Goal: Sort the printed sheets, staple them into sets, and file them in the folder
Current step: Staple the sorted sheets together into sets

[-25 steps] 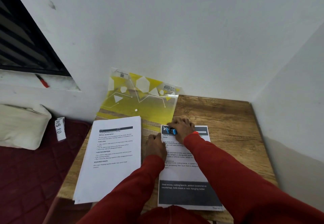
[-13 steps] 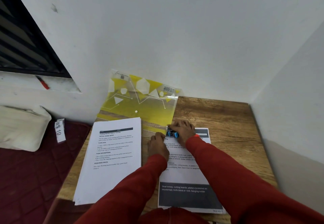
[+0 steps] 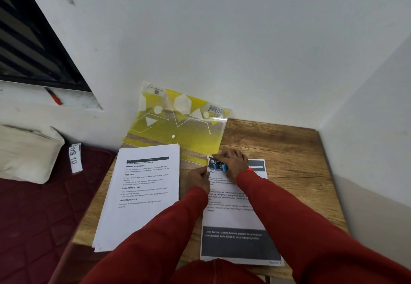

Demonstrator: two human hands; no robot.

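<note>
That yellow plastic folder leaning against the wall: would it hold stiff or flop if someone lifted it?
Probably floppy: the yellow folder looks thin and see-through, and it curves where it climbs from the table up the wall. Its glossy face suggests it is slippery. Likely very light.

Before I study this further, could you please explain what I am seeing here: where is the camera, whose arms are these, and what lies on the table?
No machine is here. The camera sits on a person's head and looks down at their own two arms in red sleeves. On the wooden table lie a stack of printed sheets, a second printed set and a yellow transparent folder leaning against the wall. The right hand grips a small blue stapler at the top left corner of the second set. The left hand pinches that set's left edge just below.
</note>
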